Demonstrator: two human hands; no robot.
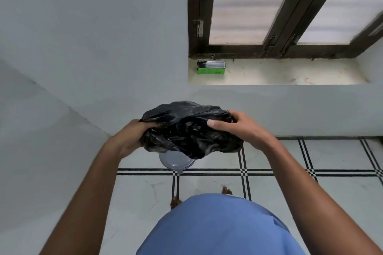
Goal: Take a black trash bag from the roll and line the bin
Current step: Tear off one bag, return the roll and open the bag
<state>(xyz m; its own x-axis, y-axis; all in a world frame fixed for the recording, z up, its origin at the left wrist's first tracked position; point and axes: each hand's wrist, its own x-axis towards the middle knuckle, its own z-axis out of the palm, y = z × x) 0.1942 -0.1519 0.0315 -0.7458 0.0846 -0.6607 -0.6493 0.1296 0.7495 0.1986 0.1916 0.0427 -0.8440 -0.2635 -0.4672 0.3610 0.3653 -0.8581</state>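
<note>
- I am looking down at a black trash bag (pixel 190 130) that both hands are holding up in the air, in front of the grey wall (pixel 83 47).
- The bag is all crumpled into a wide bunch, and it is sitting between the two hands.
- My left hand (pixel 130 136) is gripping the left end of the bag. Its fingers (pixel 149 125) are curling over the top edge there, and the plastic is covering part of them.
- My right hand (pixel 238 128) is gripping the right end. Its thumb (pixel 217 124) is lying flat across the front of the bag, pointing left, and the other fingers are wrapping round the far side, where I cannot see their tips.
- The bin (pixel 176 161) is standing on the floor (pixel 279 188) right under the bag. I am seeing only a round grey bit of it, poking out below the plastic. The bag is hanging above it, and I cannot tell if they are touching.
- The floor is showing pale tiles with black lines.
- A green box (pixel 211 67) is sitting on the window ledge (pixel 290 76), well apart from the hands, at the left end of the ledge.
- A dark window frame (pixel 279 16) is standing above the ledge.
- I am seeing a blue shirt (pixel 217 227) at the bottom, and bare toes (pixel 176 202) on the tiles.
</note>
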